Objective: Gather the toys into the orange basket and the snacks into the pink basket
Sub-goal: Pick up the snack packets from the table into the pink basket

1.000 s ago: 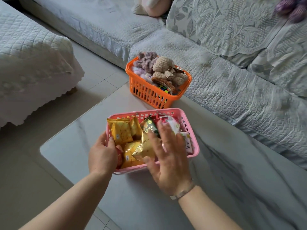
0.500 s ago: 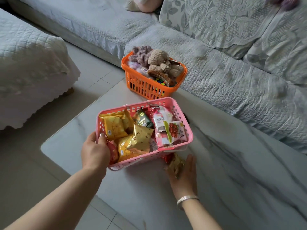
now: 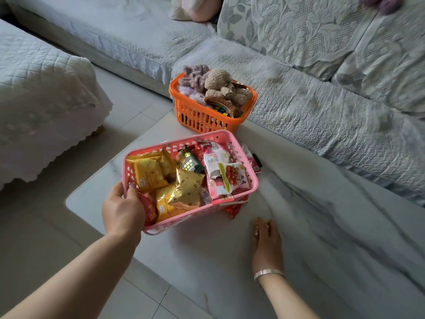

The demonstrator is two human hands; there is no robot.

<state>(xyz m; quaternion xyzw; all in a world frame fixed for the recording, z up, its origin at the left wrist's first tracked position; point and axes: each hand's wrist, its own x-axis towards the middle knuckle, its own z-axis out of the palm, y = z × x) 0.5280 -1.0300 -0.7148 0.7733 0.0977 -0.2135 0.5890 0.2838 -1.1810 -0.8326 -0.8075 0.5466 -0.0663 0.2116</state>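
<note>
Marble-topped table (image 3: 322,226) beside a quilted sofa (image 3: 322,107). Right hand (image 3: 268,240) lies palm-down on the table, fingers over a small gold packet (image 3: 262,223); whether they pinch it cannot be told. Left hand (image 3: 123,209) grips the near-left rim of the pink basket (image 3: 230,135), which is tipped and full of snacks. That basket lies forward and left of the right hand, its long axis running left-right, so the packet probably travels up-left over the near rim. A red wrapper (image 3: 232,209) protrudes beneath it. Beyond stands the orange basket (image 3: 207,118) of toys.
</note>
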